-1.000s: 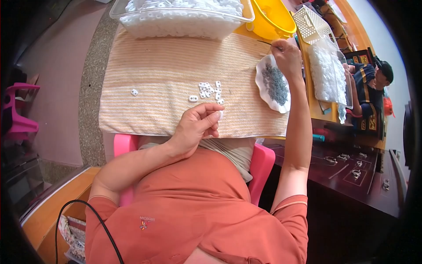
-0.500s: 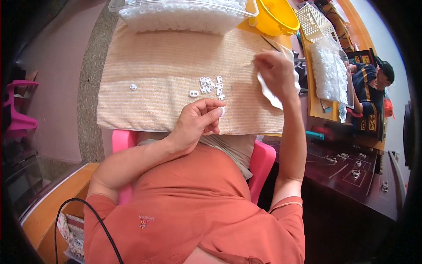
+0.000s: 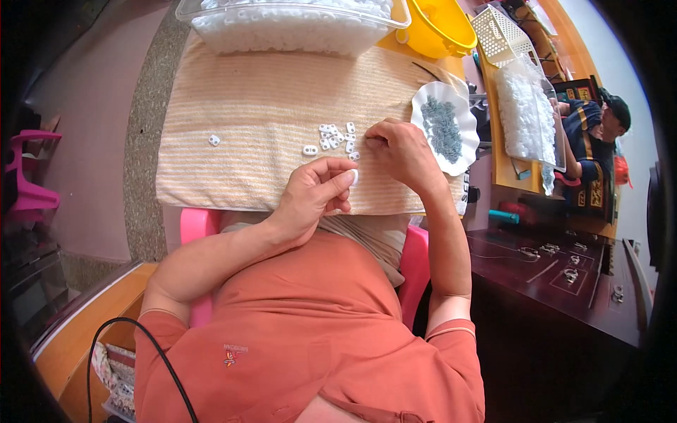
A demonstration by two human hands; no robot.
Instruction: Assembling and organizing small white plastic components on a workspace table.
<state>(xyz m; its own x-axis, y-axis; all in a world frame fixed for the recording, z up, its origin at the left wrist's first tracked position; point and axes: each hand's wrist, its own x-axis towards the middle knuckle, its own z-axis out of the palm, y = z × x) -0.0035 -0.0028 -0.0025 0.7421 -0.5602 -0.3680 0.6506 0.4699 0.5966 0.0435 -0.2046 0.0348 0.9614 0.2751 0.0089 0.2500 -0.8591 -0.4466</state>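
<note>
Left hand (image 3: 314, 194) rests on the near edge of the beige striped cloth (image 3: 240, 106) covering the desk. Its fingers (image 3: 337, 169) are curled shut, pinching one small white plastic piece (image 3: 354, 177) between thumb and forefinger.

Right hand (image 3: 402, 149) lies on the cloth just right of a loose cluster of small white plastic pieces (image 3: 333, 137). Fingers bent, tips together; whether they hold anything cannot be told.

One stray white piece (image 3: 214, 140) lies well apart to the left.

White scalloped dish of small grey parts (image 3: 444, 127) sits just beyond the right hand. Clear plastic tub of white pieces (image 3: 296, 25) stands at the far cloth edge, yellow bucket (image 3: 434, 28) beside it.
</note>
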